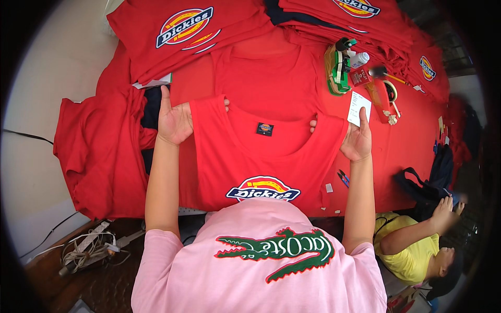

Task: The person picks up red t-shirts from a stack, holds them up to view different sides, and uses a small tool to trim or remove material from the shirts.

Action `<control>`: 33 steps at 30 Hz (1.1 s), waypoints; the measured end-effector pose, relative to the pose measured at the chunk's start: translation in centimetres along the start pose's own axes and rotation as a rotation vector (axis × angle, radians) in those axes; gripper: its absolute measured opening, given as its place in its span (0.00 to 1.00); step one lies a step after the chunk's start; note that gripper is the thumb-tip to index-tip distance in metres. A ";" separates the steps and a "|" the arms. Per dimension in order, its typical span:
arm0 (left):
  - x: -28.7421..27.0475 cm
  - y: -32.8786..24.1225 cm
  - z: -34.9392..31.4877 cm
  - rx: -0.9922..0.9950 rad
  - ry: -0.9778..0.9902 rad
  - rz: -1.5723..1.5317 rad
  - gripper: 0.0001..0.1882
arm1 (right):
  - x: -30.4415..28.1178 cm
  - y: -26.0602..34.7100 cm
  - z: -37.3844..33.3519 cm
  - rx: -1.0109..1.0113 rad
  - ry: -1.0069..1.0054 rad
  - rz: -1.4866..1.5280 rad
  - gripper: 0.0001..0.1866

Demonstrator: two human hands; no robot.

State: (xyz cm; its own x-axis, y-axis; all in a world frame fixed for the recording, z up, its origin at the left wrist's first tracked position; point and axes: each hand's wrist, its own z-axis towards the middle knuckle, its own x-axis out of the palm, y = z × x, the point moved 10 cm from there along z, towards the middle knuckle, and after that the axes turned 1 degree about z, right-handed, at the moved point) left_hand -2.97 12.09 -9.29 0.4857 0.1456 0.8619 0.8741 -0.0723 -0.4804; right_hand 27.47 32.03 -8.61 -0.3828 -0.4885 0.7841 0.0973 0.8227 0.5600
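A red sleeveless shirt (255, 156) with a round printed emblem on its chest hangs spread out in front of me. My left hand (176, 121) grips its left shoulder strap, fingers tucked behind the cloth and thumb pointing up. At the other strap, my right hand (358, 140) holds on the same way, its fingertips showing inside the neckline. A small dark label (264, 129) sits at the inner back of the neck. Behind the held shirt, another red garment (266, 73) lies flat on the table. The lower part of the held shirt is hidden by my pink top.
Stacked red shirts (141, 31) lie far left, with more (360, 31) far right. A green tape dispenser (339, 75), white bottle (359, 60) and paper slip (359, 106) are right. Blue snips (343, 178) lie near my right forearm. A yellow-shirted person (412, 250) works at right.
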 end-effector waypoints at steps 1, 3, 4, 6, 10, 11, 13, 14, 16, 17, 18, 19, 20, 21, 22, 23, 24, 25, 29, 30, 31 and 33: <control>0.0 0.0 -0.1 0.007 -0.010 -0.003 0.71 | 0.1 0.0 0.0 -0.005 -0.012 -0.002 0.60; 0.4 0.0 -0.5 0.025 -0.025 -0.004 0.71 | 0.7 -0.1 -0.3 -0.019 -0.071 0.016 0.59; 1.0 0.0 -0.8 0.035 -0.011 0.007 0.71 | 1.2 -0.2 -0.6 -0.028 -0.098 0.024 0.59; 2.7 0.1 -1.5 0.054 0.019 0.028 0.70 | 2.4 -0.2 -1.3 -0.057 -0.112 0.027 0.55; 6.7 2.1 -3.5 0.095 -0.047 0.062 0.67 | 4.0 -1.2 -3.2 -0.211 -0.231 -0.174 0.46; 8.0 3.2 -4.1 0.120 -0.038 0.119 0.64 | 4.6 -2.0 -3.7 -0.268 -0.277 -0.243 0.43; 9.9 5.8 -5.4 0.273 -0.126 0.383 0.59 | 6.1 -4.5 -4.6 -0.382 -0.366 -0.388 0.38; 7.8 9.0 -6.3 0.305 -0.196 0.413 0.55 | 4.6 -6.8 -5.7 -0.426 -0.441 -0.521 0.36; 7.2 14.5 -7.5 0.304 -0.211 0.559 0.50 | 6.3 -10.5 -6.8 -0.335 -0.447 -0.742 0.36; 8.9 16.0 -7.2 0.293 -0.152 0.654 0.51 | 9.3 -11.5 -6.3 -0.357 -0.377 -0.782 0.38; 10.8 17.5 -6.9 0.287 -0.090 0.745 0.51 | 12.5 -12.4 -5.9 -0.381 -0.309 -0.821 0.41; 13.0 17.8 -6.7 0.304 -0.026 0.806 0.53 | 13.5 -12.8 -5.9 -0.460 -0.266 -0.844 0.43; 12.6 19.1 -6.6 0.235 0.005 0.861 0.57 | 14.6 -13.3 -6.0 -0.538 -0.227 -0.866 0.45; 12.9 19.8 -6.8 0.174 0.035 0.922 0.60 | 14.7 -13.9 -6.1 -0.519 -0.195 -0.870 0.47; 13.7 19.9 -6.6 0.216 0.056 0.919 0.62 | 14.8 -14.5 -6.4 -0.499 -0.166 -0.876 0.49; 14.7 20.0 -6.5 0.259 0.077 0.917 0.63 | 14.8 -15.1 -6.6 -0.479 -0.139 -0.884 0.50; 15.3 19.9 -6.6 0.270 0.060 0.920 0.65 | 14.7 -15.5 -6.8 -0.483 -0.123 -0.844 0.51; 15.6 20.1 -6.8 0.291 0.058 0.937 0.65 | 14.6 -15.7 -7.0 -0.483 -0.134 -0.829 0.52; 16.3 20.5 -7.2 0.320 0.080 1.021 0.64 | 13.2 -17.2 -7.9 -0.430 -0.160 -0.738 0.56; 15.9 20.8 -7.2 0.308 0.075 1.066 0.66 | 13.1 -17.5 -7.9 -0.415 -0.151 -0.702 0.57; 15.6 21.0 -7.2 0.300 0.073 1.088 0.66 | 13.3 -17.4 -7.8 -0.423 -0.120 -0.657 0.58; 15.3 21.2 -7.2 0.289 0.075 1.110 0.66 | 13.7 -17.0 -7.6 -0.435 -0.090 -0.598 0.60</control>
State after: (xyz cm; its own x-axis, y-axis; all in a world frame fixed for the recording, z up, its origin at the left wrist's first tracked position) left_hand 23.01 5.68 -5.15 0.9949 0.0829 -0.0574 -0.0661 0.1063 -0.9921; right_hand 27.55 9.10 -5.33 -0.5566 -0.7756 0.2978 0.1963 0.2255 0.9543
